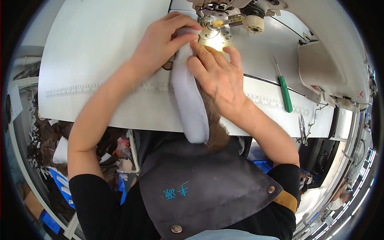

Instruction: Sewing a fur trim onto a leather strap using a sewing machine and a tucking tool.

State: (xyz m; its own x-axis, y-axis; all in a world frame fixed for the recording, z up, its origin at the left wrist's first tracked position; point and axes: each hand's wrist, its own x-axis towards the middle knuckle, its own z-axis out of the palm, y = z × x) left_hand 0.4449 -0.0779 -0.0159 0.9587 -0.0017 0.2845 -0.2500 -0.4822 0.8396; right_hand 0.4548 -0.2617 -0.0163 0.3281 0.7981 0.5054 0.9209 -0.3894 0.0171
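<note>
A strip of white-backed fabric (187,106) with brown fur (216,128) along its right side runs from the sewing machine's needle area down over the table's front edge. My left hand (166,36) pinches its far end between thumb and fingers, just left of the lit needle plate (208,33). My right hand (218,74) presses on the strip a little nearer to me, thumb and index finger gripping its edge and the other fingers bent. Just beyond both hands is the sewing machine head (224,12). The pinched edge is partly hidden by my fingers.
On the white table, a green-handled awl (285,90) and thread snips (303,130) lie to the right. A printed ruler scale (80,89) crosses the tabletop. The machine's arm (332,48) stands over the right side. Brown and white scraps (60,150) fill the space below left.
</note>
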